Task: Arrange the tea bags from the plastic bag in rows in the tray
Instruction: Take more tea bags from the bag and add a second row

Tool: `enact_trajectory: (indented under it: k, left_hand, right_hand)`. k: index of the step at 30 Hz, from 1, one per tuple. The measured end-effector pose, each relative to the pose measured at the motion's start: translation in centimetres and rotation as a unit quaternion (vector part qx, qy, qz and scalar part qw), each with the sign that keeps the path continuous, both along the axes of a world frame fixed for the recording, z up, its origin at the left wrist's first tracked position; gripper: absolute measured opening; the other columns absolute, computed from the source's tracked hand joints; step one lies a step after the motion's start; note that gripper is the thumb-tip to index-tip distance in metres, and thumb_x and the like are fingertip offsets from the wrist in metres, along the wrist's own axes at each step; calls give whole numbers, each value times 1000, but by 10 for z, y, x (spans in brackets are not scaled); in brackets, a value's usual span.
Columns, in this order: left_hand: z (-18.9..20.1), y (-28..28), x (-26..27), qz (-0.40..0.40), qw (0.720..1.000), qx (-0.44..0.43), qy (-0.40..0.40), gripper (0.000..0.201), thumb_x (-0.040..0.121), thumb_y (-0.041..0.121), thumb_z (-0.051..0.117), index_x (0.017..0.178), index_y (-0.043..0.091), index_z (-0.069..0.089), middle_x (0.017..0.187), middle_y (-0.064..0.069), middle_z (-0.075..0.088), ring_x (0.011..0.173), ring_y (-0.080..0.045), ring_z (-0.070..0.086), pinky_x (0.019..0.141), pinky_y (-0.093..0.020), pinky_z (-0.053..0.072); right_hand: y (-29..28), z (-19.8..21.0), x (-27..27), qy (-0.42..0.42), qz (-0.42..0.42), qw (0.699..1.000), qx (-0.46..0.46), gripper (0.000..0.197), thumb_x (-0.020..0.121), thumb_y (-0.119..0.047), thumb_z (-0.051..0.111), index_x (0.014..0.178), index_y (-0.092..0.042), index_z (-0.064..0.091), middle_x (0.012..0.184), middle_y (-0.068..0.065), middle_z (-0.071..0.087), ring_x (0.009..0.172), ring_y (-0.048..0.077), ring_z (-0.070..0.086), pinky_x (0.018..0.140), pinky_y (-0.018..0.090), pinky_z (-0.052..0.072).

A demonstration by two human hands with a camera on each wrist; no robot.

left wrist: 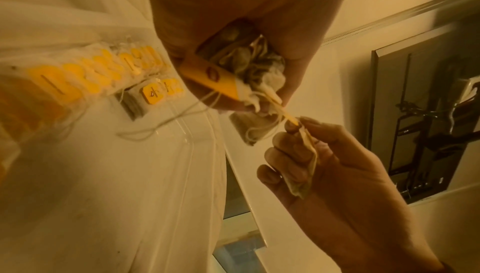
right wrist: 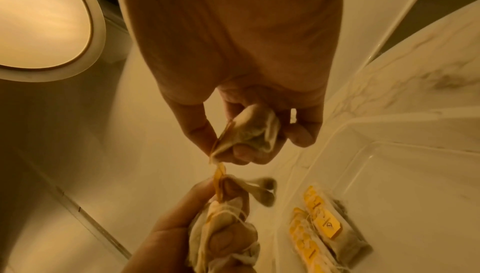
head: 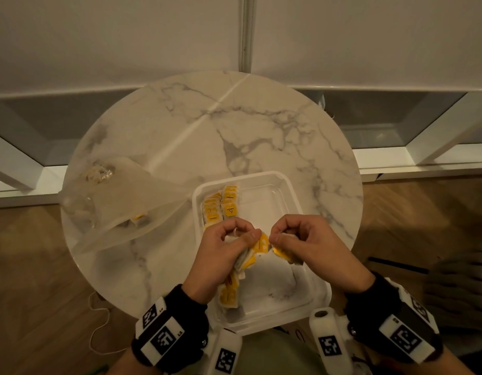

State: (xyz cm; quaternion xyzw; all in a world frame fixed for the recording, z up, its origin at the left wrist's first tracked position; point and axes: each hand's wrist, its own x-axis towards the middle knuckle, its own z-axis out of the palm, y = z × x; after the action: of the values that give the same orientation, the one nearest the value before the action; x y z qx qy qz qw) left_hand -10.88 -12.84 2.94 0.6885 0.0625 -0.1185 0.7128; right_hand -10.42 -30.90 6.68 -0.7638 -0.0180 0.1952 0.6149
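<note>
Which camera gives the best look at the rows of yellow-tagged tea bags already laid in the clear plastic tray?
The head view: it shows the rows of yellow-tagged tea bags whole, in the clear plastic tray's far left corner. The left wrist view shows them closer but blurred; the right wrist view catches only part of them at its lower right.

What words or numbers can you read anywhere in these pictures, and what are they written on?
"LS": on the white marker block strapped to the left wrist.
Yellow tags of the tea bags in the tray: dark printing and a small logo, too blurred to read.
Tag in the left hand: a small red mark, not readable.
Right wrist marker block: small characters, too blurred; otherwise only black-and-white square codes.
</note>
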Motion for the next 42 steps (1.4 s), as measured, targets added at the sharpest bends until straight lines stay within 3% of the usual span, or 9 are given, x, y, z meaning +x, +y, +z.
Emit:
enact_trajectory:
  k: [7, 11, 15, 19, 23, 27, 33, 38, 42]
  left_hand:
    - [1, -2, 0, 50, 998, -24, -14, 11, 88, 18, 69, 79, 11, 68, 73, 2, 64, 70, -9, 58, 71, -23, 48]
    - [5, 1, -2, 16, 999, -20, -22, 11, 89, 15, 70, 82, 6, 70, 72, 2, 70, 69, -8, 65, 70, -21, 51]
    - [10, 3, -4, -27, 999, 7, -38, 11, 88, 6, 67, 80, 4, 73, 74, -9, 73, 70, -15, 66, 71, -24, 54]
    - [8, 3, -4, 1, 1000, 0, -13, 19, 88, -1, 65, 72, 7, 71, 67, 2, 66, 66, -6, 60, 66, -16, 48]
    - [10, -1, -9, 44, 999, -30, 11, 21, 89, -3, 61, 70, 3, 67, 64, -1, 64, 61, -7, 60, 62, -15, 47]
    - [5, 4, -7, 114, 990, -66, 42, 18, 87, 2, 64, 72, 7, 72, 73, -8, 67, 70, -14, 62, 68, -22, 51]
    - [9, 12, -11, 166, 962, -185, 111, 16, 90, -2, 56, 76, 1, 62, 64, -8, 64, 50, -13, 57, 46, -21, 48]
    - [9, 21, -12, 177, 961, -187, 104, 17, 87, -6, 57, 73, 2, 63, 66, -7, 67, 54, -13, 61, 50, -21, 50]
    - [4, 27, -14, 181, 960, -184, 108, 4, 86, -3, 62, 83, 0, 62, 65, -8, 61, 51, -13, 57, 46, -22, 49]
  right_hand:
    - [5, -6, -5, 32, 26, 999, -2, 11, 92, -6, 64, 82, -2, 69, 65, 15, 62, 47, 10, 53, 48, 18, 43]
    - [2, -4, -4, 22, 16, 1000, -1, 11, 92, -3, 64, 83, -1, 68, 60, 8, 59, 47, 11, 52, 48, 18, 43]
    - [-2, -1, -4, 14, 15, 1000, 1, 10, 91, -2, 63, 82, 1, 68, 55, 1, 57, 47, 8, 49, 48, 17, 42]
    - [-1, -2, -3, 5, 17, 1000, -4, 9, 91, -4, 65, 84, 1, 69, 57, -1, 59, 49, 8, 52, 49, 18, 43]
    - [7, -2, -3, 2, 37, 999, -3, 8, 90, -8, 67, 85, -2, 70, 60, -1, 62, 51, 8, 53, 51, 19, 43]
    - [20, -3, 2, 23, 56, 998, 1, 6, 89, -5, 68, 83, -5, 70, 63, -1, 64, 51, 5, 56, 50, 15, 43]
    - [36, -1, 10, 15, 79, 997, -20, 10, 88, -6, 68, 79, -9, 70, 61, -3, 64, 48, 4, 54, 50, 14, 41]
    - [35, 3, 15, 9, 89, 995, -36, 10, 89, -6, 67, 79, -7, 70, 59, -3, 63, 48, 5, 55, 50, 15, 43]
    - [37, 6, 18, 24, 89, 995, -40, 10, 89, -10, 68, 80, -5, 69, 58, -1, 63, 49, 9, 54, 49, 19, 43]
